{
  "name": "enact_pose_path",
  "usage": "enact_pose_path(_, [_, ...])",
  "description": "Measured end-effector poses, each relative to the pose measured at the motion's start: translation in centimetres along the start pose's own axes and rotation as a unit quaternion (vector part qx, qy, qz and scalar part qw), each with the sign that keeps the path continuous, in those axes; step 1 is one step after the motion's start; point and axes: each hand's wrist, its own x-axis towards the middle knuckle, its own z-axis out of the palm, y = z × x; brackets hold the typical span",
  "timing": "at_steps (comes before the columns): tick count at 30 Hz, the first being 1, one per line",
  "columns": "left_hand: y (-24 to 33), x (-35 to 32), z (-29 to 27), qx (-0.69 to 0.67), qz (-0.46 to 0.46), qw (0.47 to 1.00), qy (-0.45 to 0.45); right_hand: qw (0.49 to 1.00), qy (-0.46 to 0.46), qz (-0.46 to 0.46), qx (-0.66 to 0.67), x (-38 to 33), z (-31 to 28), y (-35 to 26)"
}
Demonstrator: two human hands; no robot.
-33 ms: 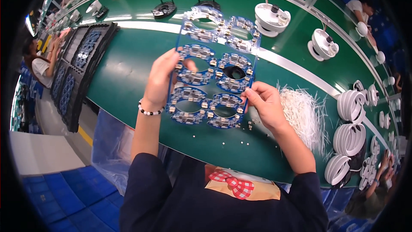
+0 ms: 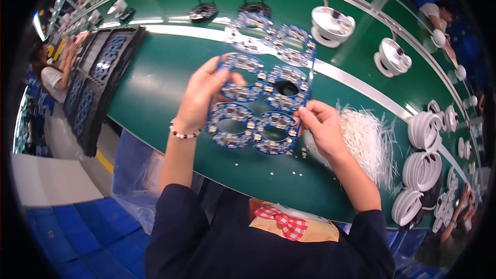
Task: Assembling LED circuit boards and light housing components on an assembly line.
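Note:
I hold up a blue circuit board panel (image 2: 261, 80) over the green bench, tilted so its component side shows. It is made of several joined ring-shaped boards, each with a round opening and crowded with small parts. My left hand (image 2: 199, 90) is closed on the panel's left edge, with fingertips showing through one opening. At the lower right edge, my right hand (image 2: 321, 126) pinches the panel between thumb and fingers. A dark round thing (image 2: 285, 88) is seen through the middle right opening. Right of my right hand lies a heap of thin white strips (image 2: 361, 142).
Small loose bits (image 2: 294, 173) lie on the green bench (image 2: 155, 82). A black tray (image 2: 98, 103) with more blue panels stands at left. White lamp-like housings (image 2: 333, 26) and black round parts (image 2: 203, 11) sit beyond; stacked white rings (image 2: 422, 170) stand at right. Other people work nearby.
The whole view has shifted slightly, with the bench and objects a little further right and lower. Both hands keep the same hold on the panel.

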Motion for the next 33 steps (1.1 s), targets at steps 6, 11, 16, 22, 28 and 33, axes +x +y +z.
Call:
enact_pose_path(6, [-2.5,0.5,-4.4,-0.063,-0.145,0.987,-0.017,0.997,-0.007,0.067,-0.027,-0.7,1.8,1.3])
enact_pose_path(11, [-0.8,-1.8,-10.4,-0.016,-0.064,0.987,0.148,0.993,-0.080,0.038,-0.074,-1.5,3.3,2.2])
enact_pose_path(16, [0.2,-4.0,-17.3,0.011,-0.032,0.970,0.239,0.961,-0.158,-0.037,-0.223,-2.5,5.4,2.5])
enact_pose_path(22, [4.7,-3.6,-26.9,0.318,0.112,0.876,0.345,0.876,-0.226,-0.168,-0.392,-1.8,9.2,5.7])
enact_pose_path(28, [15.9,2.2,-37.2,0.780,0.213,0.405,0.428,0.709,-0.340,-0.269,-0.556,3.8,18.9,9.9])
enact_pose_path(33, [14.9,4.2,-49.1,0.869,0.067,0.293,0.392,0.671,-0.333,-0.232,-0.620,8.3,21.2,12.1])
